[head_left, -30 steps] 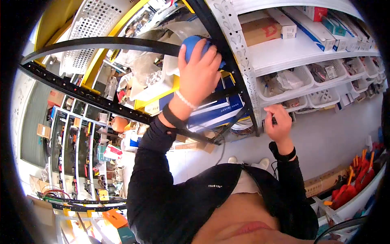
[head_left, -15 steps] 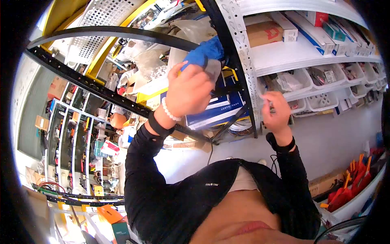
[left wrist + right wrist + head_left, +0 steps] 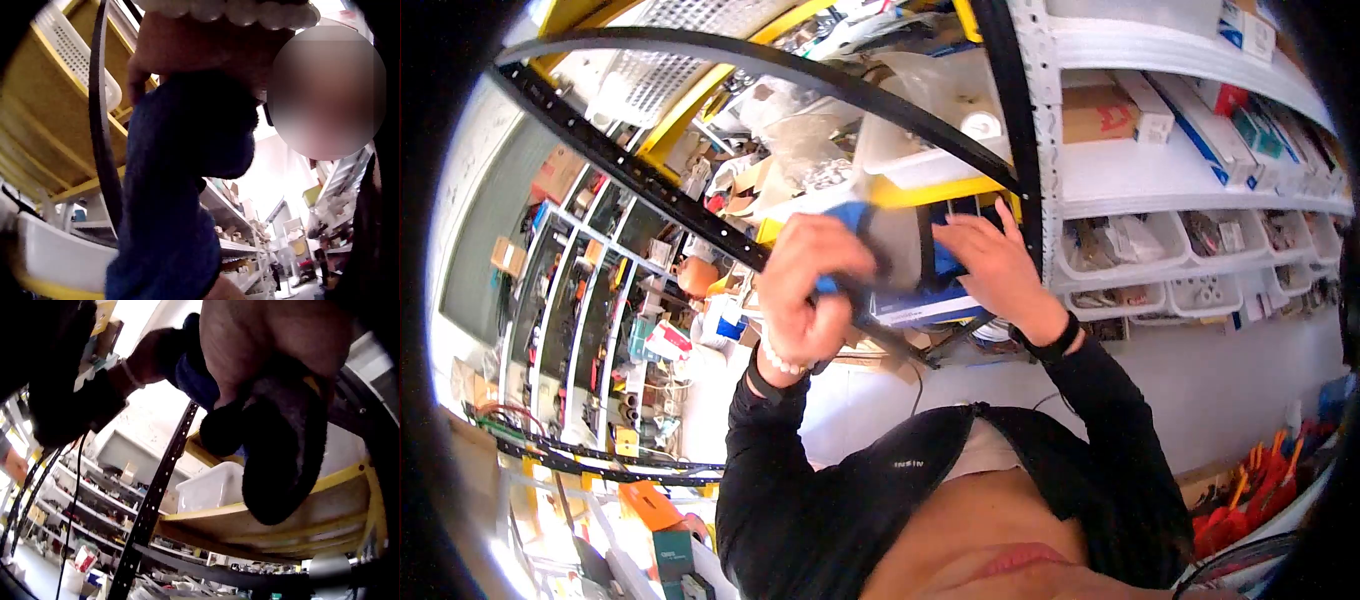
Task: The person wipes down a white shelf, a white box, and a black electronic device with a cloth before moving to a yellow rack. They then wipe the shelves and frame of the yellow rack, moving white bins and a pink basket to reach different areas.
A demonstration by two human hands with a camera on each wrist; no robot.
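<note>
A soft cloth [image 3: 900, 245], blue with a grey face, is stretched between both hands in front of the shelf rack. My left hand [image 3: 805, 285], with a beaded bracelet, curls round its blue end. In the left wrist view the cloth [image 3: 172, 181] hangs in thick folds below that hand. My right hand [image 3: 1000, 265] is at the other end of the cloth, thumb raised in the head view. In the right wrist view, bunched dark and grey folds [image 3: 281, 456] hang from the right hand's fingers. Motion blurs the cloth and left fingers.
A black curved bar [image 3: 800, 75] and a black perforated post [image 3: 153, 500] frame the yellow-edged rack. White bins [image 3: 935, 145] stand on it. At right, white shelves [image 3: 1090, 180] carry boxes and trays of small parts. Part of another person's hand [image 3: 15, 465] shows at far left.
My left hand has drawn the cloth down and toward my body from beside the black post. The right hand has risen and moved left to the cloth. The view has shifted slightly.
</note>
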